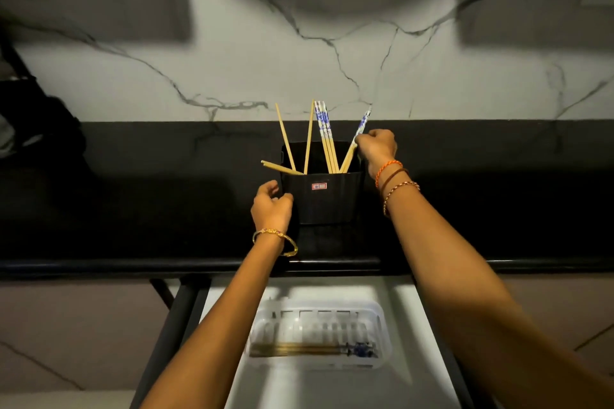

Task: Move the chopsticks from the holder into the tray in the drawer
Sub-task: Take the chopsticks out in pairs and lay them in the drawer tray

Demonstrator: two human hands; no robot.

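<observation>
At the far left of my view a dark shape I can't identify sits in shadow on the black countertop (133, 209), under the marbled white wall (332, 76) that fills the upper frame. Moving toward centre, my left hand (270, 206) is cupped against the left side of the black holder (324, 199), thumb and fingers spread around its wall, a gold bangle (275, 241) on that wrist. The holder stands upright at mid-frame on the countertop, a small red and white sticker (319, 186) on its front face. Chopsticks (327, 143) stick up out of it — two plain wooden ones leaning left, another pair lying almost flat over the left rim, and a bunch with blue and white patterned tops standing near the middle. Just right of those, my right hand (377, 146) is closed around one blue-topped pair (357, 139) that tilts right at the holder's right rim, its lower ends still inside; the wrist carries orange, brown and beaded bracelets (393, 176). Below the counter edge, at lower centre, the drawer (408, 385) is open with a clear plastic tray (385, 329) in it, and one pair of chopsticks already (312, 349) lies flat across the tray's front, blue ends pointing right.
</observation>
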